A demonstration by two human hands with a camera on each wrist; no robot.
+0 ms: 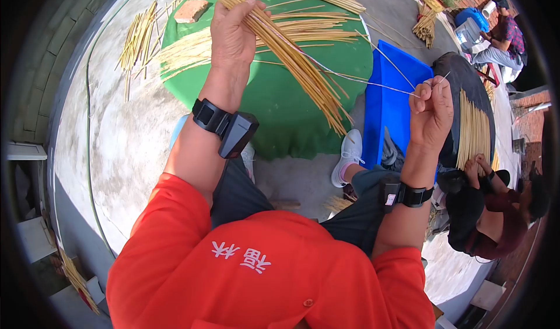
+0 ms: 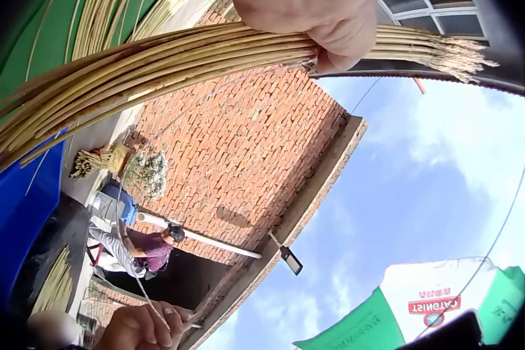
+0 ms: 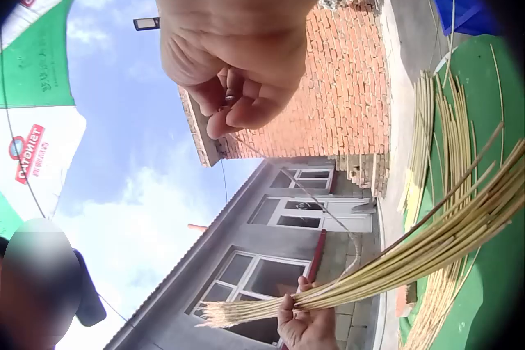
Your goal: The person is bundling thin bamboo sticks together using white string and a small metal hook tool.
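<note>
My left hand (image 1: pixel 234 37) grips a bundle of long straw-coloured stalks (image 1: pixel 297 60), held slantwise above the green cloth. In the left wrist view the fingers of the left hand (image 2: pixel 303 5) wrap the bundle (image 2: pixel 164 54) near its frayed ends. A thin pale cord (image 1: pixel 356 81) runs from the bundle to my right hand (image 1: pixel 431 110), which pinches it between thumb and curled fingers. The right wrist view shows the right hand (image 3: pixel 238 46) pinching the cord (image 3: pixel 303 187), with the bundle (image 3: pixel 394 272) and left hand (image 3: pixel 308 321) farther off.
More stalks (image 1: pixel 192 51) and a brick (image 1: pixel 191 11) lie on the round green-covered table (image 1: pixel 280 119). A blue bin (image 1: pixel 394 72) stands to its right. Beyond it, a person in dark red (image 1: pixel 496 224) handles stalks (image 1: pixel 473 124); another person (image 1: pixel 508 40) sits at the upper right.
</note>
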